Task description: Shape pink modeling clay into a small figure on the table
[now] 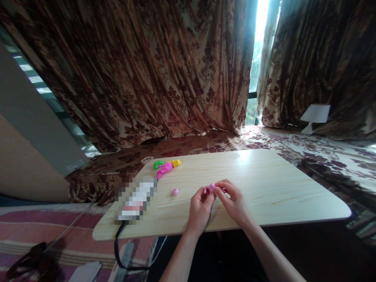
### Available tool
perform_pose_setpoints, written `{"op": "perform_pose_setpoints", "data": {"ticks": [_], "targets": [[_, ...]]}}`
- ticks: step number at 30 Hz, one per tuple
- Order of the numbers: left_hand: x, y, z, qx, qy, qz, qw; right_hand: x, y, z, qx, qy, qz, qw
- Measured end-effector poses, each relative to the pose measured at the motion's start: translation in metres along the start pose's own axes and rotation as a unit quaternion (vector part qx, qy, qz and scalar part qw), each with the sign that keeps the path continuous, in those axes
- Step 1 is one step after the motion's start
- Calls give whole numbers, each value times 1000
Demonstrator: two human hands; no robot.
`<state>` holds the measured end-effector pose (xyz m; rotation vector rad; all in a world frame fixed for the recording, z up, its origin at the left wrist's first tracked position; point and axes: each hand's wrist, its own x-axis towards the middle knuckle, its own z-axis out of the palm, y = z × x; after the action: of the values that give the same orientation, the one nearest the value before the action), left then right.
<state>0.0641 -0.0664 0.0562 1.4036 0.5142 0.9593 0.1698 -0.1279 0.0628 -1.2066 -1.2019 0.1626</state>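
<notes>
In the head view, both hands meet near the table's front edge, around a small pink toy piece [212, 187] with a rounded part and thin sticking-out bits. My left hand [201, 204] pinches its left side between thumb and fingers. From the right, the thumb and fingertips of my right hand [232, 197] close on the same piece. Its exact kind is too small to make out, and fingers cover part of it. A loose light-pink round piece [175, 192] lies on the tabletop left of my left hand.
On the pale wooden table [258, 184], a bright pink item [165, 169], a green one [158, 164] and a yellow one [175, 163] lie together at the back left. A blurred-out object [138, 199] with a black strap lies at the left. A white lamp [316, 114] stands beyond.
</notes>
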Motion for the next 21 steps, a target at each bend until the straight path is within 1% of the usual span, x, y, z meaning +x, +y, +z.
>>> {"op": "perform_pose_setpoints", "data": {"ticks": [4, 10, 14, 21], "targets": [[0, -2, 0, -6, 0, 2, 1000, 0, 1, 0, 2, -4, 5, 1000], [-1, 2, 2, -25, 7, 11, 1000, -3, 17, 5, 1, 18, 27, 999], [-1, 3, 3, -27, 2, 5, 1000, -5, 21, 7, -24, 29, 14, 999], [-2, 2, 1, -10, -5, 4, 1000, -4, 16, 6, -67, 33, -21, 997]]}}
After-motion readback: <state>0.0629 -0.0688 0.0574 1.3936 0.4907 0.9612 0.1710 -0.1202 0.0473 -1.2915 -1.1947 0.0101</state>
